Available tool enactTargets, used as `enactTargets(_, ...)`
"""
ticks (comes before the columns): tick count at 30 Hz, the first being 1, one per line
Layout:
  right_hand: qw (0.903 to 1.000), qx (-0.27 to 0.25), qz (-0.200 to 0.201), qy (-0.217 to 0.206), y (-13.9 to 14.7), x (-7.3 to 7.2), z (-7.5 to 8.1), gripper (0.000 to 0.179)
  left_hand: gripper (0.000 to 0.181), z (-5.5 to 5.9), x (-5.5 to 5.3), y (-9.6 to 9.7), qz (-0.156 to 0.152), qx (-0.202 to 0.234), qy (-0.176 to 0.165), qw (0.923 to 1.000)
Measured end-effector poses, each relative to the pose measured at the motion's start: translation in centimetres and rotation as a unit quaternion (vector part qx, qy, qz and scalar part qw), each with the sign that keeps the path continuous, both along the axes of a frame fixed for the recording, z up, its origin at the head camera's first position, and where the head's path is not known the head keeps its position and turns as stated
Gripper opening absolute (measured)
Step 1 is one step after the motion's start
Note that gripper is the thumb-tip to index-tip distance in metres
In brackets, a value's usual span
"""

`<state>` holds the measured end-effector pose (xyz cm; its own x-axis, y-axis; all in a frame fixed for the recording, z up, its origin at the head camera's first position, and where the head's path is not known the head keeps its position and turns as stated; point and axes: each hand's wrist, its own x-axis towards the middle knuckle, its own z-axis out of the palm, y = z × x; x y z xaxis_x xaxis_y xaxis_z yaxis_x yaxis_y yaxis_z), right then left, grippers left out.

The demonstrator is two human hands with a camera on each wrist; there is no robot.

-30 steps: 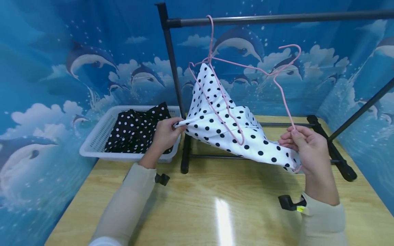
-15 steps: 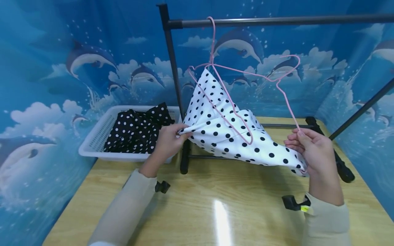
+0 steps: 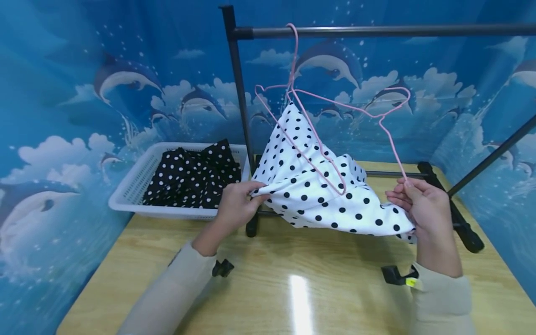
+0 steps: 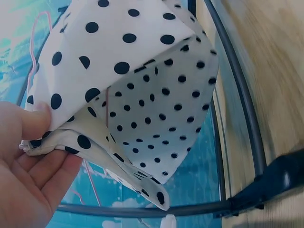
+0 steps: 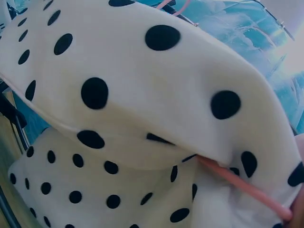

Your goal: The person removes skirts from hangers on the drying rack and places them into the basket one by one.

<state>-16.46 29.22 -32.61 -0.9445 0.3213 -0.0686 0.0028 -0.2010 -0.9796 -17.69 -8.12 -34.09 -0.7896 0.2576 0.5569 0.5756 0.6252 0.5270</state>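
White cloth with black dots (image 3: 311, 202) hangs in folds below a pink wire hanger (image 3: 296, 49) hooked on a bar; whether it is a garment I cannot tell. My left hand (image 3: 236, 204) pinches its left edge between thumb and fingers; in the left wrist view the cloth gapes beside the thumb. My right hand (image 3: 431, 207) grips a second pink hanger (image 3: 390, 136), its hook free in the air, with the cloth's right end against the palm. A pink length of that hanger (image 5: 247, 187) comes out from under the cloth in the right wrist view. Folds hide the rest.
A black rack (image 3: 377, 31) stands on the wooden table (image 3: 335, 288), its feet on both sides of the cloth. Left of it sits a white basket (image 3: 121, 197) with a black cloth with white dots (image 3: 184, 179). A blue dolphin-print curtain (image 3: 54, 116) surrounds the table.
The free hanger's hook has tipped lower. My left hand has moved down and slightly right with the cloth's edge, and the cloth sags lower. My right hand still grips the hanger.
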Motion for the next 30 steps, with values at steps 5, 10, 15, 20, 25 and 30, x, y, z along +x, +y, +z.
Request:
enactTargets(5,0.9997,-0.017,-0.01,-0.014,-0.1,-0.4,-0.2,0.018,0.018,0.1,1.2,0.4,-0.021,-0.002,-0.001,0.9998)
enactTargets(10,0.9992,-0.03,-0.013,-0.021,-0.2,-0.7,-0.3,0.017,0.019,0.1,2.4,0.7,-0.033,0.0,-0.005,0.9994)
enactTargets(15,0.9998,-0.012,0.0,-0.013,-0.2,-0.8,-0.4,0.018,0.019,0.1,2.7,0.6,-0.047,0.009,-0.007,0.9988)
enactTargets(20,0.9985,0.052,0.009,-0.014,0.0,-0.5,-0.3,0.021,0.017,0.5,1.6,-0.6,-0.011,0.03,-0.026,0.9992)
enactTargets(25,0.9901,0.134,0.001,-0.04,0.2,-0.1,-0.2,0.019,0.016,0.8,0.6,-2.0,0.022,0.046,-0.071,0.9962)
enactTargets(30,0.9873,0.157,0.005,-0.026,0.2,0.1,-0.1,0.018,0.012,0.8,-0.2,-2.5,0.035,0.045,-0.071,0.9958)
